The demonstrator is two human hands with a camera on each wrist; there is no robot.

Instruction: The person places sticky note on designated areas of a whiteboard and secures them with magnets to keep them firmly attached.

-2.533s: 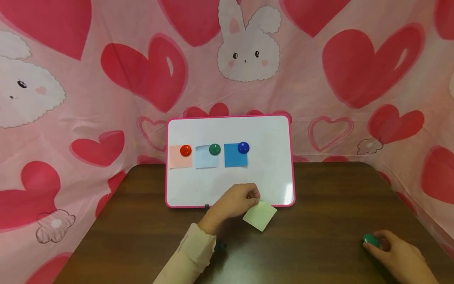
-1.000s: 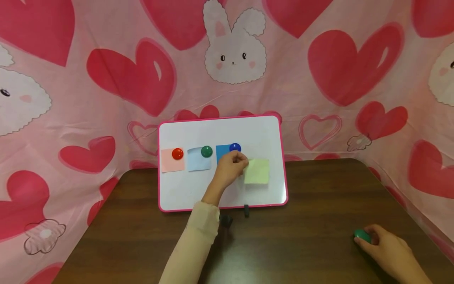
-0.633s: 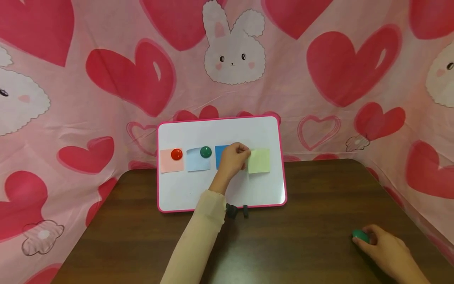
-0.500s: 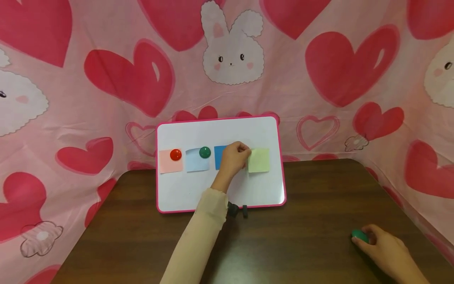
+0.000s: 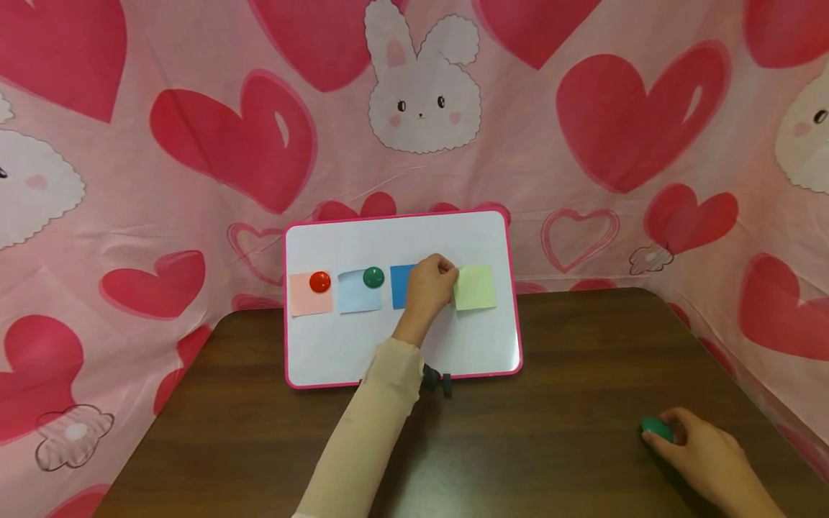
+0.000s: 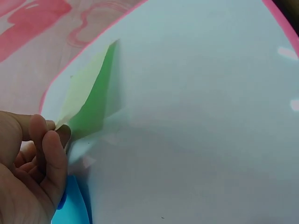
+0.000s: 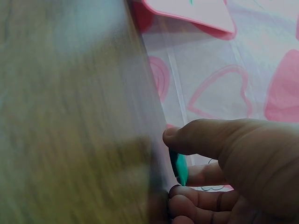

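My left hand (image 5: 429,291) pinches the left edge of a pale green sticky note (image 5: 476,288) at the whiteboard (image 5: 350,352). In the left wrist view the note (image 6: 86,88) stands tilted off the board's surface. Behind that hand, a blue sticky note (image 5: 400,288) is partly covered; its blue magnet is mostly hidden. Farther left hang a pink note (image 5: 309,298) under a red magnet (image 5: 320,281) and a light blue note (image 5: 358,296) under a green magnet (image 5: 373,277). At the table's right, my right hand (image 5: 709,453) holds another round green magnet (image 5: 657,429) between thumb and fingers.
The pink-framed whiteboard leans back on the brown wooden table (image 5: 550,446). Black stand parts (image 5: 437,379) show at its lower edge. A pink curtain (image 5: 518,144) with hearts and rabbits hangs behind and at both sides.
My left hand has carried the pale green note from below the board up onto its right part, level with the other notes. My right hand keeps its magnet near the same place; the view has shifted slightly.
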